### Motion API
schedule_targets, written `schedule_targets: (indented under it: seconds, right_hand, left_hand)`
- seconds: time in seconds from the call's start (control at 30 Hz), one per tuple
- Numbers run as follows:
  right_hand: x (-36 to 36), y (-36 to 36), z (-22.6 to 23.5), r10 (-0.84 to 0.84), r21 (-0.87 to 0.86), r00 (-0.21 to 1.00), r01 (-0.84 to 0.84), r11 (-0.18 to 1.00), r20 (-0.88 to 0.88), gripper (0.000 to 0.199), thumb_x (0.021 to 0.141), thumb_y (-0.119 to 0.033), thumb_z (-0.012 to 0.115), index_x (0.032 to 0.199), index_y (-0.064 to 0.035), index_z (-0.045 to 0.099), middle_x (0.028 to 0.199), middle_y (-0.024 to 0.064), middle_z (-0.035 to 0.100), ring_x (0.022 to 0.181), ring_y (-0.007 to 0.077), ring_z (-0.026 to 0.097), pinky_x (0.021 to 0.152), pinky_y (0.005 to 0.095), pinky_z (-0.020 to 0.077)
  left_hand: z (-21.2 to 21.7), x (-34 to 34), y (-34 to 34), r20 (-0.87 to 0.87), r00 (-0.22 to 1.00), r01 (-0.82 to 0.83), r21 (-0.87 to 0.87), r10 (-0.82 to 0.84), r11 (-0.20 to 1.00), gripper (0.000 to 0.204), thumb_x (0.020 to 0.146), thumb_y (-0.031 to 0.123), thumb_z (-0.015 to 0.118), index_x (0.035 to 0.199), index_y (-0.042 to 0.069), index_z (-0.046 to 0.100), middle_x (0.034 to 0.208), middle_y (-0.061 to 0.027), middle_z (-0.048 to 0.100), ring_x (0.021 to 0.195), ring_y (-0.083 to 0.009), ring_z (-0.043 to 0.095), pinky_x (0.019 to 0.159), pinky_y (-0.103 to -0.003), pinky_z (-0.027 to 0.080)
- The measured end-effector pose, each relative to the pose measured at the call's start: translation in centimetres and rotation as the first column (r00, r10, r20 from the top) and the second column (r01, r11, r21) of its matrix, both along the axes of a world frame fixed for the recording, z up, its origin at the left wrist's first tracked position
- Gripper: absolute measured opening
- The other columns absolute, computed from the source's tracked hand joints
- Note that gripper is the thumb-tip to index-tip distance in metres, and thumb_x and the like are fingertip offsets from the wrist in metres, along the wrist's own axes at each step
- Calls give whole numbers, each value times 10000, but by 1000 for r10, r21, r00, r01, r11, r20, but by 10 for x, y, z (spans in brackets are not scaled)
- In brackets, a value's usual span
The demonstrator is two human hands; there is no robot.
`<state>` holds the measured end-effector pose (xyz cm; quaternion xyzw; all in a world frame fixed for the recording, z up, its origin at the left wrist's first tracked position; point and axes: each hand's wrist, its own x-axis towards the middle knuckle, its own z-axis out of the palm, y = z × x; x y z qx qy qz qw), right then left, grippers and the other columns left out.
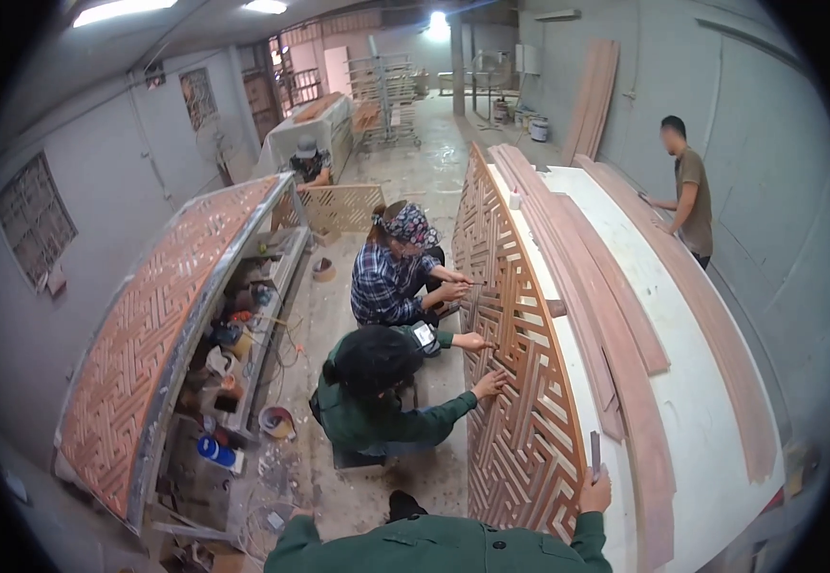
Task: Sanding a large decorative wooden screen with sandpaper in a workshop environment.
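Observation:
My right hand is closed around a narrow, flat, grey blade-like tool, which points up beside the edge of an upright wooden lattice panel. The exact kind of tool cannot be made out. That panel is reddish-brown with a geometric cut-out pattern and leans against the white-topped worktable. Low on the left, only a bit of my left hand shows past my green sleeve; its fingers are hidden. Close in front, a crouching person in green has both hands on the same lattice.
Another crouching person in plaid works farther along the panel. Long wooden boards lie on the worktable, where a person stands at right. On the left, a second lattice lies over a bench with cluttered shelves; buckets and cables are on the floor.

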<state>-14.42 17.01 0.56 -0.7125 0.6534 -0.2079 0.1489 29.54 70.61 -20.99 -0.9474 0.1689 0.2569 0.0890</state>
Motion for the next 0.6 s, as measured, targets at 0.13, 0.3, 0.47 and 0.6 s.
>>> schedule_targets:
  seconds: [0.13, 0.3, 0.47, 0.6]
  right_hand:
    - [0, -3, 12, 32, 58, 999, -35, 998, 43, 475, 846, -383, 465, 1160, -27, 479, 959, 201, 559, 885, 362, 537, 761, 445, 419]
    - [9, -5, 7, 76, 54, 995, -79, 995, 60, 472, 858, -388, 439, 1150, -21, 486, 965, 212, 563, 889, 371, 537, 766, 447, 418]
    - [16, -1, 11, 120, 2, 991, -120, 993, 65, 474, 863, -390, 435, 1158, -22, 476, 951, 209, 562, 884, 373, 535, 751, 445, 421]
    - [8, 1, 19, 54, 85, 998, -57, 995, 36, 464, 868, -392, 422, 1142, -25, 494, 953, 206, 561, 894, 365, 533, 766, 435, 416]
  left_hand:
    - [2, -11, 14, -64, 994, 73, -141, -83, 987, 388, 826, 404, 436, 1000, 112, 623, 965, -125, 609, 915, -288, 568, 792, -402, 438]
    - [-24, -62, -93, -222, 963, 55, -399, -155, 915, 356, 820, 365, 463, 968, 84, 624, 857, -128, 621, 826, -287, 589, 767, -384, 451]
    - [12, -69, -168, -463, 884, -394, -663, 65, 637, 323, 812, 324, 567, 964, 42, 607, 684, -73, 614, 675, -203, 604, 629, -328, 474]
    - [71, -54, -208, -679, 715, -669, -597, 164, 443, 252, 810, 288, 598, 898, 53, 617, 676, -36, 595, 570, -121, 567, 499, -274, 450]
